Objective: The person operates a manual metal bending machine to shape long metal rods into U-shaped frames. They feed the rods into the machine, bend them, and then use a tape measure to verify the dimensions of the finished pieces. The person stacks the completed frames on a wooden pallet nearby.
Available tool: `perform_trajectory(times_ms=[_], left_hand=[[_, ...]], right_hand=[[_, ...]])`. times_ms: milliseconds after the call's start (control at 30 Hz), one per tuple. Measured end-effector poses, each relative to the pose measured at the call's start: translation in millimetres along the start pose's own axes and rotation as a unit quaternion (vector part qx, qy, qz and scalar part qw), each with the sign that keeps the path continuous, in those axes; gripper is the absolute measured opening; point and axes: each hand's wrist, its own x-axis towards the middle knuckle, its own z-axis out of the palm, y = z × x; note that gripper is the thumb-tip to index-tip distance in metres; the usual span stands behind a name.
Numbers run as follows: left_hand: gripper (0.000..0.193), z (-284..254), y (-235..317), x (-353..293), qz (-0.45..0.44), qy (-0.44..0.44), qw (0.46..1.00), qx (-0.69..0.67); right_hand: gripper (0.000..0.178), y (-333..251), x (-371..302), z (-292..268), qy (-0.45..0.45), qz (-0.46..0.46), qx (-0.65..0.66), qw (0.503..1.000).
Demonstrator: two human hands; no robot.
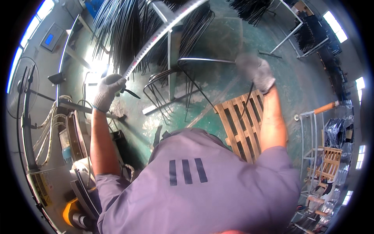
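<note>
My left hand (110,91), in a grey work glove, is closed at the lower end of a pale strip with ruler-like marks (154,39). A short dark tapered piece (132,94) sticks out beside its fingers; the grip itself is hidden. My right hand (260,74), gloved too and partly smeared by motion, is closed on a bent thin metal rod (210,59). One leg of that rod slopes down toward the pallet, another hangs below the hand. Between my hands, several bent dark rods (156,87) hang on a metal stand (170,74).
Bundles of long dark rods (119,33) fill the far left. A wooden pallet (237,117) lies on the green floor ahead of my body. Hoses (48,132) and machine parts crowd the left. On the right stands a metal trolley (306,132) with a wooden handle (326,107).
</note>
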Motion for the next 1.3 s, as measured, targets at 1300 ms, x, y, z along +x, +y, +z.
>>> perform_trajectory(times_ms=[1300], left_hand=[[0.029, 184, -57, -250, -0.339, 0.345, 0.868, -0.115]], right_hand=[[0.036, 352, 165, 191, 0.027, -0.016, -0.340, 0.940]])
